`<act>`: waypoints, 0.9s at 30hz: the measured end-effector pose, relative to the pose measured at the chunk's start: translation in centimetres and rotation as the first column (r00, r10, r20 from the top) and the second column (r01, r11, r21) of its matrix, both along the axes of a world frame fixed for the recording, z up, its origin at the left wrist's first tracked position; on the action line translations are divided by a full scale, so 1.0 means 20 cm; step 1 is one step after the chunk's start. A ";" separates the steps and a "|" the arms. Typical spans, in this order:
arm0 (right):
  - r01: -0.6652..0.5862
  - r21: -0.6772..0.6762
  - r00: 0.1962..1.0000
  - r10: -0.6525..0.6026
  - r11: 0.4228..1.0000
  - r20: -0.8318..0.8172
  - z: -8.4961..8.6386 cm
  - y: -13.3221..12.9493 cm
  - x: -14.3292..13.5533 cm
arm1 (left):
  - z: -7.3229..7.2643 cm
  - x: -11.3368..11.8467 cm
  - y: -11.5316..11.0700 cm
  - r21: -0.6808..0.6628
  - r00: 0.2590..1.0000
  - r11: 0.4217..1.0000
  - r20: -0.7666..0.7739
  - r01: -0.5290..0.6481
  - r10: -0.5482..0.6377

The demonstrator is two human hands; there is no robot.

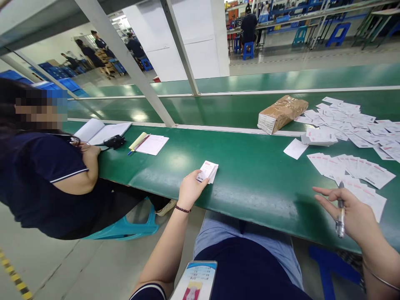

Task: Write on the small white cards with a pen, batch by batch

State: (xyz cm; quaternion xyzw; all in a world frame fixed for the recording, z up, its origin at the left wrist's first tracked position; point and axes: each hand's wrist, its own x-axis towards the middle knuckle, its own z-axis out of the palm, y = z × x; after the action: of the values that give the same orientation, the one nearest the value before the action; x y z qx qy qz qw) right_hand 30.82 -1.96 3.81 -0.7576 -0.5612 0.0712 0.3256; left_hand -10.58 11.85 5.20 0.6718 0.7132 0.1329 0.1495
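Note:
My left hand (192, 188) is closed on a few white printed cards (208, 170) at the near edge of the green table, thumb on one side and fingers on the other. Over the table at the right, my right hand (351, 210) grips a pen (340, 216), its dark tip pointing up and away from me. Two of that hand's fingers stretch toward the left. Just beyond it lie fanned-out white cards (364, 193), partly hidden by the hand. Another fan of cards (365, 168) spreads farther back.
A brown-wrapped bundle of cards (283, 112) stands behind a thick card stack (320, 136). Loose cards (346, 116) lie scattered at the far right. A notepad with pens (151, 143) is at left, near a seated person (56, 175) and an open notebook (104, 132). Slanted metal posts (131, 66) rise behind.

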 end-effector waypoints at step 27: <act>-0.069 0.062 0.923 0.088 0.996 -0.375 0.06 0.08 -0.30 | 0.03 0.05 -0.16 0.167 0.893 0.984 0.428 0.069 -0.136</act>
State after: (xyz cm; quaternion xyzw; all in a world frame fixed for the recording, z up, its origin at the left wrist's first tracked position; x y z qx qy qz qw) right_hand 24.72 -0.45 4.92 -0.6988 -0.5197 0.2151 0.4420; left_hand -9.51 8.68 5.74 0.6706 0.6130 0.3246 0.2628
